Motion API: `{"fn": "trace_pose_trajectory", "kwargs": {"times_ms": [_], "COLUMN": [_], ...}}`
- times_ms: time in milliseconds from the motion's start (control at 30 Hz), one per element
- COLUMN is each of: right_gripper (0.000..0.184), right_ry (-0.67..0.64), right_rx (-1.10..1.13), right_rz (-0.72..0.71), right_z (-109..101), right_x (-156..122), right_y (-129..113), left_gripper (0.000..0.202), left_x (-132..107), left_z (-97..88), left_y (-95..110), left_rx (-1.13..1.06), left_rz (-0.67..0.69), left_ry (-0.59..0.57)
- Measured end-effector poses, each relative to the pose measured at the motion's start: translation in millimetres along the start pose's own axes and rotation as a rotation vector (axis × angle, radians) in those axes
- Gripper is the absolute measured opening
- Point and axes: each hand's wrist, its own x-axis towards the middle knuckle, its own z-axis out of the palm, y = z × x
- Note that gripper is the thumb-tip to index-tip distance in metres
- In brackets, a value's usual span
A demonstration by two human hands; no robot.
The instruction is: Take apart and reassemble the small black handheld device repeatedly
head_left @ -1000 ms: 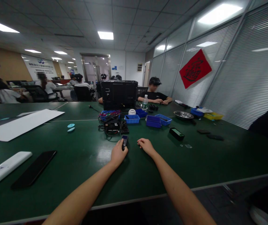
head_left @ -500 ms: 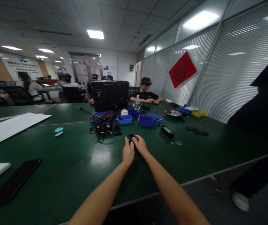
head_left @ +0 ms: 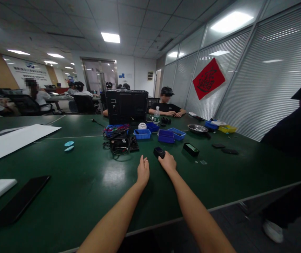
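A small black device [head_left: 158, 152] with a dark screen on its face is in the grip of my right hand [head_left: 168, 162], just above or on the green table [head_left: 95, 196]. Its exact kind is hard to make out. My left hand [head_left: 143, 171] is empty and apart from the device, with fingers stretched forward. To the right of my right hand sits a black box [head_left: 191, 149] with a pale green inside. Two small clear pieces, one of them a flat transparent bit [head_left: 203, 162], lie in front of that box.
Blue trays [head_left: 166, 136], a white ball [head_left: 142, 126], tangled black cables [head_left: 116, 149] and a black computer case or monitor [head_left: 126, 105] stand ahead. A metal bowl [head_left: 198, 129] is farther right. Someone sits opposite; another person [head_left: 295, 119] stands at the right edge.
My left hand has let go of the black device. My right hand has carried it a little to the right, and it is now tilted. The view has shifted slightly.
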Motion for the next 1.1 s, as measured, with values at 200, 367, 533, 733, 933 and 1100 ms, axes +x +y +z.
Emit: {"fn": "trace_pose_trajectory", "kwargs": {"times_ms": [200,367,533,733,933,1100], "right_gripper": [0.047,0.045,0.044,0.052,0.050,0.035], "right_ry": [0.036,0.045,0.106,0.532,0.114,-0.412], "right_rx": [-0.009,-0.011,0.086,0.262,0.809,1.291], "right_rz": [0.027,0.034,0.060,-0.068,-0.037,0.221], "right_z": [-6,-2,-9,-29,-8,24], "right_x": [8,10,11,2,-2,-7], "right_y": [16,19,18,13,-2,-21], "left_gripper": [0.052,0.052,0.050,0.047,0.045,0.042], "left_x": [2,2,2,2,-2,-11], "left_z": [1.6,1.4,-0.7,-1.0,-3.4,-7.7], "left_y": [-2,-3,-3,-2,7,22], "left_rx": [-0.013,-0.017,-0.005,-0.014,0.030,0.263], "left_rz": [-0.019,-0.013,-0.021,-0.029,0.058,0.291], "left_ry": [0.020,0.009,0.004,-0.002,0.008,0.012]}}
